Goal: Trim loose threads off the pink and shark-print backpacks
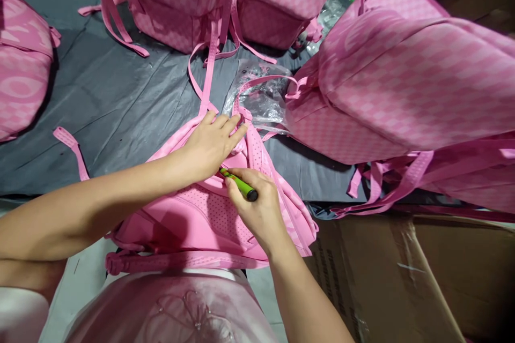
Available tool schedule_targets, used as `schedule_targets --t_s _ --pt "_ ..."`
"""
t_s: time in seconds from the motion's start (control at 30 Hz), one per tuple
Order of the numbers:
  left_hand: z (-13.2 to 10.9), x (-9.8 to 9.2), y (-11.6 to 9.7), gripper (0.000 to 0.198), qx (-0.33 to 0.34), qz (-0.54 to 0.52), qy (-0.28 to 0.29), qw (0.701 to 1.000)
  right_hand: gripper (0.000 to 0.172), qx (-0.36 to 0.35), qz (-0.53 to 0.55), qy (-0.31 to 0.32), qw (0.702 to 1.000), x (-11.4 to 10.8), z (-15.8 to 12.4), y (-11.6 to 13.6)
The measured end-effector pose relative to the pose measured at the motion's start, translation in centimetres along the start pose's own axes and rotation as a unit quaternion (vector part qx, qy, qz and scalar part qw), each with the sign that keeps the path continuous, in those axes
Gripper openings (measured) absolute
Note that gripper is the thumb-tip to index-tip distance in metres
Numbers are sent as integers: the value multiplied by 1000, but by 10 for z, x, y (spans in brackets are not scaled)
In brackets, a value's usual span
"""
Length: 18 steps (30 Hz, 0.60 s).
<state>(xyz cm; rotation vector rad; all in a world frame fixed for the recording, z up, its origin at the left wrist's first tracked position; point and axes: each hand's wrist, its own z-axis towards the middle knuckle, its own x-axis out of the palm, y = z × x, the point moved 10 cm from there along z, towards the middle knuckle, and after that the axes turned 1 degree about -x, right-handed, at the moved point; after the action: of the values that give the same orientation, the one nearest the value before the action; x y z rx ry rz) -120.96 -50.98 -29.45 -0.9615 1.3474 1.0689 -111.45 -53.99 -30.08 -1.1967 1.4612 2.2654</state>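
A pink backpack (217, 225) lies at the near table edge, against my body, with its dotted back panel and straps facing up. My left hand (213, 142) rests flat on its upper part, fingers stretched over the strap area. In my right hand (261, 201) is a slim green pen-like tool (243, 186) with a black end and a colored pattern. Its black end points toward me, while the other end meets the pink fabric beside my left wrist. That far tip is hidden, so I cannot tell its exact kind.
Pink checkered backpacks stand at the back (169, 5) and right (402, 86); another backpack (24, 75) is at the left. A clear plastic bag (263, 99) and loose straps lie on the dark table cover (120, 102). Below right is a cardboard box (374, 278).
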Motion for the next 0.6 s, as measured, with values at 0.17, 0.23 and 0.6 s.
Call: schedule_targets --t_s 0.17,0.23,0.6 --pt "1 2 1 54 1 10 -9 1000 16 6 1 -19 1000 1 1 -1" --pt "2 2 1 55 5 17 -10 1000 17 -2 48 -5 999 7 2 1" --pt "-33 -13 44 103 -71 -62 136 986 16 -30 146 -9 989 17 0 13"
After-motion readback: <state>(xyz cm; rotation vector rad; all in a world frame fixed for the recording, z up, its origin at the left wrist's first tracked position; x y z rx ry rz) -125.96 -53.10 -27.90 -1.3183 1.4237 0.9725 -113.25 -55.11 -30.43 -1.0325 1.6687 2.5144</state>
